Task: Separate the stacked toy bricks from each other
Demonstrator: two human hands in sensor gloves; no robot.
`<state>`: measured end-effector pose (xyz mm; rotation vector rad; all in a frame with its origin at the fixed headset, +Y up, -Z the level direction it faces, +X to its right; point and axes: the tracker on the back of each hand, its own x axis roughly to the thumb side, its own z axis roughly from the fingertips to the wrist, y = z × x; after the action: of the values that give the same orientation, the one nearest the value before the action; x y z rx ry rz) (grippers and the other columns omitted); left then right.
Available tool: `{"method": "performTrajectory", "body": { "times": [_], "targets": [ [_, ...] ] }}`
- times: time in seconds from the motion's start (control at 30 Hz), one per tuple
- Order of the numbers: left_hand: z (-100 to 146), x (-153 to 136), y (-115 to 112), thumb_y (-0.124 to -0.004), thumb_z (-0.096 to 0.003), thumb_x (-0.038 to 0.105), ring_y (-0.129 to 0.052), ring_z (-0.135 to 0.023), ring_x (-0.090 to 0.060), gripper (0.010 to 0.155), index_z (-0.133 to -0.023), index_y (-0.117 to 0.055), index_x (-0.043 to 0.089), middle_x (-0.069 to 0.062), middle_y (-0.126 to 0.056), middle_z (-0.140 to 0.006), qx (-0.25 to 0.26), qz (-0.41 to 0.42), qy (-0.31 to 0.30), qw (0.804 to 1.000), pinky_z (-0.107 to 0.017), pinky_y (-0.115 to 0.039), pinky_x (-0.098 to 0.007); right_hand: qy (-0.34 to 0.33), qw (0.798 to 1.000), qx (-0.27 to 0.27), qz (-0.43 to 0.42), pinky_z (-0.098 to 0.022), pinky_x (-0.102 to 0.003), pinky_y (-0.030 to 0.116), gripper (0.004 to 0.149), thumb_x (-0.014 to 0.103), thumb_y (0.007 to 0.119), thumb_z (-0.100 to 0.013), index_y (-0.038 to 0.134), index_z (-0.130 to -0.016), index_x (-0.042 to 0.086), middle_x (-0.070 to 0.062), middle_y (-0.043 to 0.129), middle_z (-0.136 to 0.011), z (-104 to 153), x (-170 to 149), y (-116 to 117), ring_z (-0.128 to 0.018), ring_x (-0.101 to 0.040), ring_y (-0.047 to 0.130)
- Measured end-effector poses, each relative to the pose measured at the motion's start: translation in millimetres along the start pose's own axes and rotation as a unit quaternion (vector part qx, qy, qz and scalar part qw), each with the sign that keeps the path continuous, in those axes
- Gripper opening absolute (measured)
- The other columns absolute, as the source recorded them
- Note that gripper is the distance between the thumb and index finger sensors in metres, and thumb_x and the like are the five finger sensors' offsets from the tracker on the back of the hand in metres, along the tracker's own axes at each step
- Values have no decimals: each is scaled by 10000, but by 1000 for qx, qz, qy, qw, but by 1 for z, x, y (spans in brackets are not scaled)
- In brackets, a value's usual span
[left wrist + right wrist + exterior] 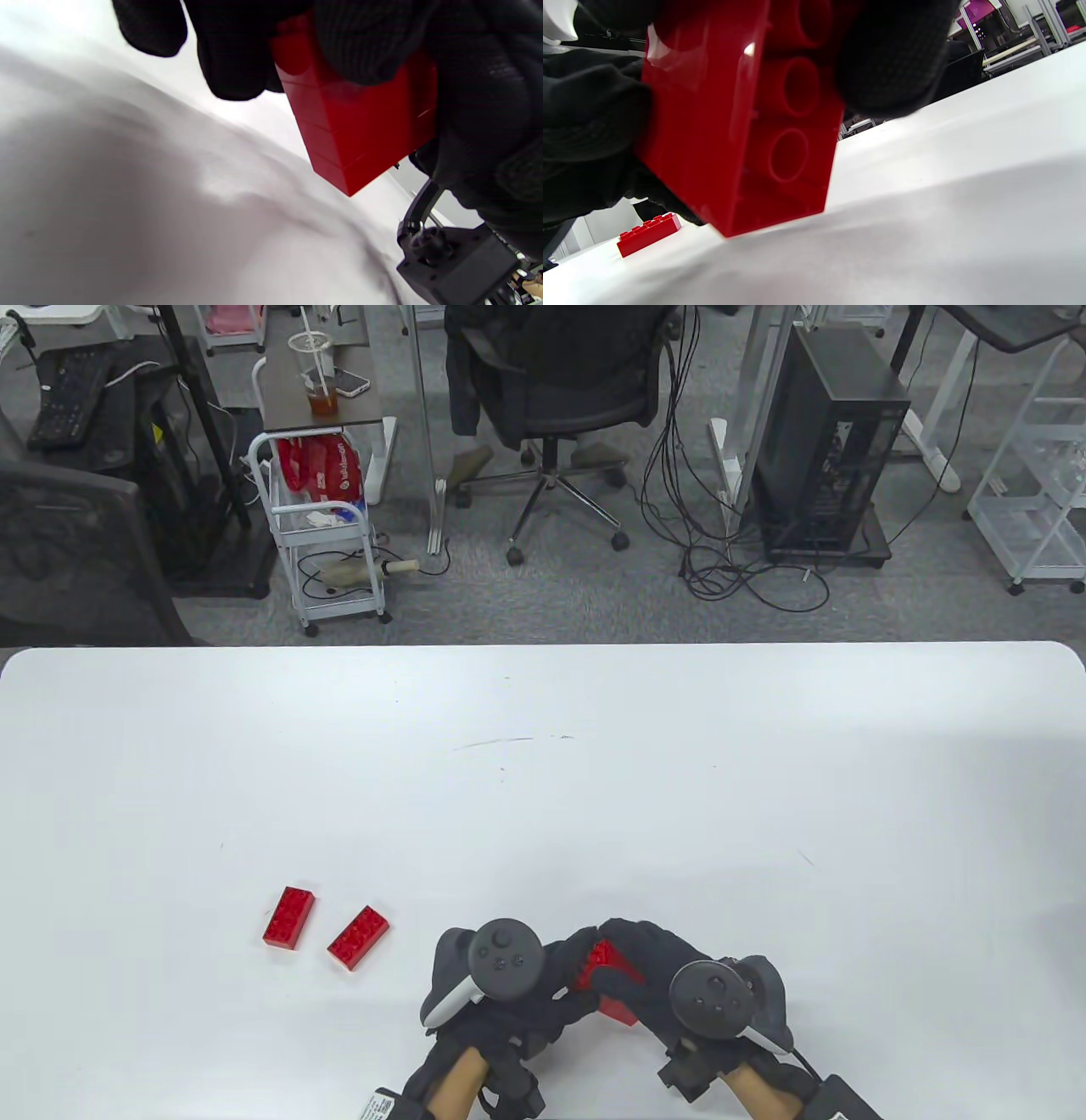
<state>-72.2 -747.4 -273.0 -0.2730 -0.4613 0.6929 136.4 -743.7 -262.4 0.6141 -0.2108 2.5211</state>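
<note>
A stack of red toy bricks is held between both gloved hands just above the white table near its front edge. My left hand grips the stack from the left and my right hand grips it from the right. The left wrist view shows several stacked layers of the stack under gloved fingers. The right wrist view shows the stack's hollow underside. Two single red bricks lie on the table to the left; one also shows in the right wrist view.
The white table stretches far ahead and to both sides of the hands. Beyond its far edge are an office chair, a white cart, a computer tower and cables on the floor.
</note>
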Motion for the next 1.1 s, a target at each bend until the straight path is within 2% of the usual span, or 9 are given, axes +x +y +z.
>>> {"method": "performTrajectory", "body": {
  "times": [0.07,0.2,0.6,1.1],
  "targets": [
    [3,7,1,-816,-407,461,-973,-833,-212,734,-1084,-629,251,26,-863,-1023,49,-42,-3,998,-709,-738,-512,3,1000,-2,0,-394,-366,952,654,651,586,-482,665,-988,245,-52,866,-847,-1,0,-1,-606,-251,993],
    [6,22,-4,-804,-381,490,-1032,-734,-166,740,-1064,-674,237,38,-922,-976,92,-132,-16,987,-686,-768,-491,0,1000,-10,13,-386,-385,917,657,659,589,-477,666,-980,243,-49,858,-838,-1,0,-4,-601,-261,978],
    [7,27,-8,-801,-367,511,-1059,-617,-135,749,-1051,-703,223,33,-955,-940,96,-154,-14,983,-664,-788,-485,-3,999,-5,35,-346,-376,903,658,664,586,-475,688,-959,230,-52,870,-797,-1,2,-5,-552,-255,979],
    [11,36,-6,-793,-350,520,-1066,-531,-114,761,-1045,-714,219,28,-973,-918,110,-167,-29,979,-649,-801,-479,-19,996,-41,77,-281,-327,893,662,699,581,-463,735,-894,221,-43,887,-706,2,11,-13,-450,-210,977]
  ]
}}
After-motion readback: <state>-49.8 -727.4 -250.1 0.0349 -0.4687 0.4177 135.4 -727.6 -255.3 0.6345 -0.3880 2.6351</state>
